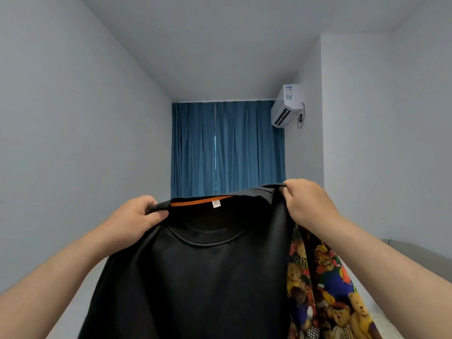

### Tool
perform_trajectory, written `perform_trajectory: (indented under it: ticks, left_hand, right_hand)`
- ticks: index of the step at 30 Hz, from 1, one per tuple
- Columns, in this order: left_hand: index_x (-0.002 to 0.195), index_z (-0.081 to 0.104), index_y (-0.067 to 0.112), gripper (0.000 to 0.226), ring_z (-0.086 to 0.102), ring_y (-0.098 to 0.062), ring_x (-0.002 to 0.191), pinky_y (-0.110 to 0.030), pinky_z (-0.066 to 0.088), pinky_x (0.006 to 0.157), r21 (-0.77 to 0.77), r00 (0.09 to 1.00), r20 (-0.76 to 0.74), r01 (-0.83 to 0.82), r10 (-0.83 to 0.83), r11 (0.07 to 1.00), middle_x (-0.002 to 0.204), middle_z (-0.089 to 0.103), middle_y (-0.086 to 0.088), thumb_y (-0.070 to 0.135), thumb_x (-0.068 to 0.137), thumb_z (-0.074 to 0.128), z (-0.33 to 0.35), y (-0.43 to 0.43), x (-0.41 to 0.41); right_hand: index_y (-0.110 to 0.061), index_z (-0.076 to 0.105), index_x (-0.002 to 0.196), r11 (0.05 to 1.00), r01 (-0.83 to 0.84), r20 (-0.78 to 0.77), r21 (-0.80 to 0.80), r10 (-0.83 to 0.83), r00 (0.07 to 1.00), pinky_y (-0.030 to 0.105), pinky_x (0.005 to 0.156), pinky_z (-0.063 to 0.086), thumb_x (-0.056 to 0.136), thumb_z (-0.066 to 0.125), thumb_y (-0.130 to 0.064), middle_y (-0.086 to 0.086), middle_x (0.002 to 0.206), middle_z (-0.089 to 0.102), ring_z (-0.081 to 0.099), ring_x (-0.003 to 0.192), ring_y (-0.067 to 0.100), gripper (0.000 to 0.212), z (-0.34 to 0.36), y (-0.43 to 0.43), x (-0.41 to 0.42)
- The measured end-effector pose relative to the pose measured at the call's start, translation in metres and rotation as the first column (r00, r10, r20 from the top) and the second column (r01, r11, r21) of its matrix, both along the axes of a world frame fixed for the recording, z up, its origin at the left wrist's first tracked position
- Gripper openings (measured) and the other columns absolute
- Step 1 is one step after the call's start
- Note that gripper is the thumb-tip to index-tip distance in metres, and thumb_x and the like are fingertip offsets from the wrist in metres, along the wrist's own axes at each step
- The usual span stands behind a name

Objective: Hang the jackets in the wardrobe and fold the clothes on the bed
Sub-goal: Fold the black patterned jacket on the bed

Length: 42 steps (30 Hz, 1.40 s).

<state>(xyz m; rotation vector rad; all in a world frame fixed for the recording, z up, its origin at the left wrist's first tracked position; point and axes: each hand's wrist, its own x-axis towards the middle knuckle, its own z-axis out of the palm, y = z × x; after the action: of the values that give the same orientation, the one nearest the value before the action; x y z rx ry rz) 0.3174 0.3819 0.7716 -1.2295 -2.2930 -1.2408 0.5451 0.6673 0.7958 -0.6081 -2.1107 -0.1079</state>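
Head view: a black T-shirt (208, 277) is being held up at its shoulders, pinched by the left hand (139, 216) and the right hand (308, 201); folding is judged barely begun; a bear-print garment (325, 285) is lying unfolded behind.

Two bare arms show, uncovered from the wrists to the frame edge. The left arm (73, 263) enters from 8 o'clock and ends in the left hand (139, 214). The right arm (381, 260) enters from 4 o'clock and ends in the right hand (305, 201). Any sleeve lies out of view.
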Motion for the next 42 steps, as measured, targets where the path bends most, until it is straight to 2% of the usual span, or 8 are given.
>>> perform_trajectory:
  ticks: [3, 6, 13, 18, 26, 33, 37, 42]
  left_hand:
    - [0.071, 0.057, 0.021, 0.026, 0.052, -0.002, 0.057, -0.017, 0.040, 0.056, 0.000, 0.989, -0.140, 0.043, -0.043, 0.999, 0.059, 0.057, 0.011, 0.026, 0.095, 0.064, 0.005, -0.004, -0.004]
    - [0.073, 0.061, 0.022, 0.026, 0.053, 0.002, 0.059, -0.013, 0.040, 0.056, -0.037, 0.982, -0.156, 0.099, -0.103, 0.994, 0.061, 0.059, 0.015, 0.025, 0.098, 0.058, 0.009, -0.006, -0.006]
    - [0.083, 0.063, 0.016, 0.028, 0.055, -0.012, 0.067, -0.032, 0.044, 0.064, 0.077, 0.993, 0.034, 0.108, -0.111, 0.991, 0.072, 0.061, 0.001, 0.039, 0.098, 0.057, 0.015, 0.000, -0.007]
    - [0.077, 0.057, 0.000, 0.047, 0.046, -0.017, 0.061, -0.030, 0.037, 0.060, 0.128, 0.999, 0.011, 0.034, -0.035, 0.991, 0.065, 0.050, -0.003, 0.043, 0.096, 0.059, 0.026, 0.000, -0.010]
    - [0.067, 0.042, 0.012, 0.050, 0.042, -0.015, 0.060, -0.033, 0.035, 0.059, 0.071, 0.993, -0.111, 0.045, -0.037, 0.996, 0.063, 0.044, 0.002, 0.050, 0.100, 0.040, 0.008, -0.002, -0.002]
    - [0.080, 0.065, 0.014, 0.036, 0.064, -0.009, 0.080, -0.035, 0.052, 0.086, -0.506, 0.892, 0.441, 0.338, -0.099, 0.793, 0.082, 0.070, 0.006, 0.050, 0.079, 0.062, -0.166, -0.033, -0.008]
    - [0.092, 0.066, 0.005, 0.030, 0.066, -0.022, 0.085, -0.041, 0.052, 0.084, -0.191, 0.848, 0.530, 0.092, 0.024, 0.977, 0.089, 0.071, -0.005, 0.030, 0.102, 0.052, -0.221, -0.032, -0.012]
    - [0.065, 0.046, 0.016, 0.036, 0.051, -0.018, 0.062, -0.032, 0.033, 0.055, -0.083, 0.913, 0.245, -0.317, 0.327, 0.945, 0.063, 0.054, -0.001, 0.028, 0.097, 0.060, -0.227, -0.058, -0.005]
  right_hand:
    - [-0.011, 0.050, 0.067, 0.995, -0.033, 0.117, 0.096, 0.021, 0.993, 0.036, 0.070, 0.037, 0.104, 0.040, -0.027, 0.000, 0.078, 0.044, 0.047, 0.079, 0.023, 0.042, 0.002, -0.006, 0.010]
    - [0.007, 0.053, 0.075, 0.945, -0.243, 0.155, -0.218, 0.279, 0.948, 0.041, 0.073, 0.039, 0.104, 0.044, -0.024, 0.009, 0.081, 0.048, 0.048, 0.077, 0.021, 0.044, 0.006, -0.004, 0.021]
    - [-0.003, 0.063, 0.100, 0.456, -0.525, -0.234, -0.719, 0.552, 0.800, 0.038, 0.082, 0.050, 0.105, 0.047, -0.026, 0.013, 0.093, 0.071, 0.066, 0.090, 0.025, 0.029, -0.013, -0.003, 0.026]
    - [-0.010, 0.066, 0.075, 0.742, -0.416, -0.082, -0.525, 0.443, 0.893, 0.029, 0.060, 0.046, 0.095, 0.060, -0.047, 0.005, 0.069, 0.065, 0.060, 0.065, 0.017, 0.043, -0.011, -0.004, 0.023]
    - [0.000, 0.049, 0.062, 0.909, -0.339, 0.006, -0.243, 0.351, 0.936, 0.033, 0.056, 0.036, 0.102, 0.041, -0.048, 0.005, 0.058, 0.045, 0.045, 0.055, 0.017, 0.063, -0.022, -0.003, 0.020]
    - [-0.013, 0.038, 0.054, 0.925, -0.315, -0.103, -0.215, 0.299, 0.949, 0.029, 0.050, 0.030, 0.100, 0.050, -0.043, -0.004, 0.050, 0.038, 0.039, 0.049, 0.013, 0.057, -0.094, 0.009, 0.008]
    - [-0.005, 0.042, 0.057, 0.927, -0.302, -0.030, -0.222, 0.304, 0.952, 0.032, 0.053, 0.033, 0.097, 0.052, -0.049, 0.000, 0.051, 0.042, 0.042, 0.051, 0.017, 0.060, -0.120, 0.010, -0.004]
    - [-0.017, 0.041, 0.051, 0.944, -0.297, 0.081, -0.143, 0.311, 0.947, 0.031, 0.048, 0.031, 0.091, 0.046, -0.062, -0.004, 0.046, 0.043, 0.047, 0.052, 0.012, 0.060, -0.139, 0.007, -0.019]
